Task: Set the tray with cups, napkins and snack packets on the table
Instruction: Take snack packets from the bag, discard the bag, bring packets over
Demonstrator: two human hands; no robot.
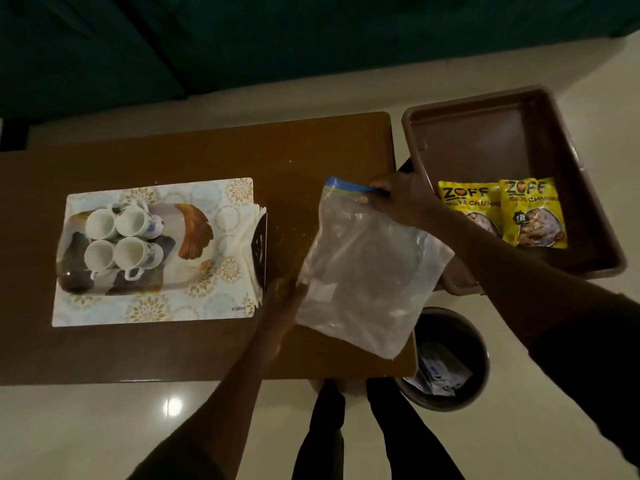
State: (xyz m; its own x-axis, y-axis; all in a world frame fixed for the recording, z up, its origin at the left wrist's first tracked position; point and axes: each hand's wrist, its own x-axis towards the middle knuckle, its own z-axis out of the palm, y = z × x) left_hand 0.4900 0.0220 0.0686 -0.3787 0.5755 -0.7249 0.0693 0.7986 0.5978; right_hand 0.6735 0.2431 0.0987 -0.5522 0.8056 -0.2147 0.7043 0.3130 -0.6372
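A patterned tray (194,237) with several white cups (130,237) rests on a floral placemat (156,310) at the left of the brown table (194,154). White napkins (251,247) stand in a holder at the tray's right edge. A clear zip bag (363,278) with a blue seal lies on the table's right end. My right hand (401,199) pinches its blue top edge. My left hand (287,296) holds its left side. Two yellow snack packets (502,213) lie in a brown tub (485,140) to the right.
A round dark bin (450,358) with paper scraps stands on the floor below the tub, by the table's near right corner. My legs (363,427) are at the table's front edge. Dark green furniture (242,36) runs behind the table.
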